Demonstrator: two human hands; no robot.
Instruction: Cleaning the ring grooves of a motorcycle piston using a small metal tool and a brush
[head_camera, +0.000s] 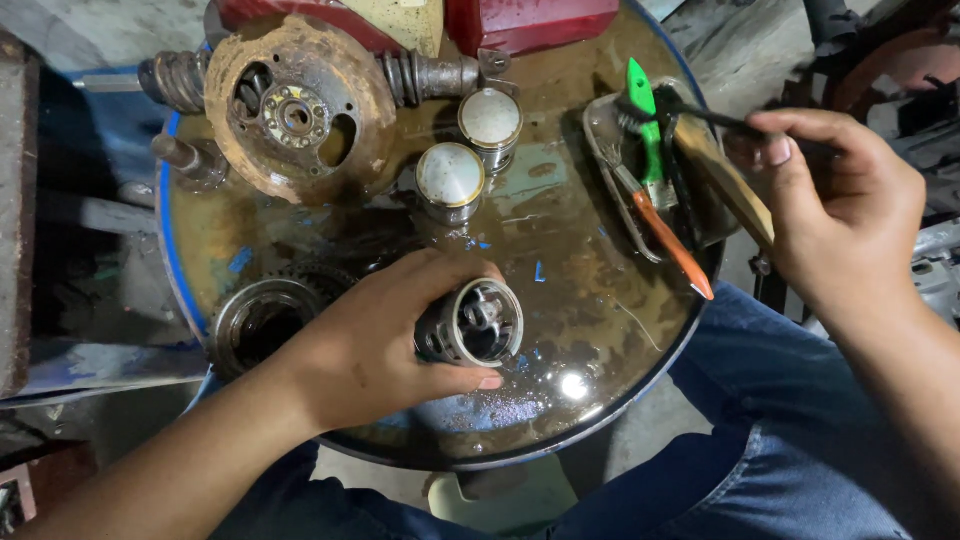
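Oily drum top (560, 300), piston (470, 325) within left-hand fingers (470, 380).

Our left hand (385, 335) reaches in from the lower left, forearm bare, fingers curled shut in a full grip with thumb below, while our right hand (845, 215) comes from the right, wrist bent, fingertips pinched together.
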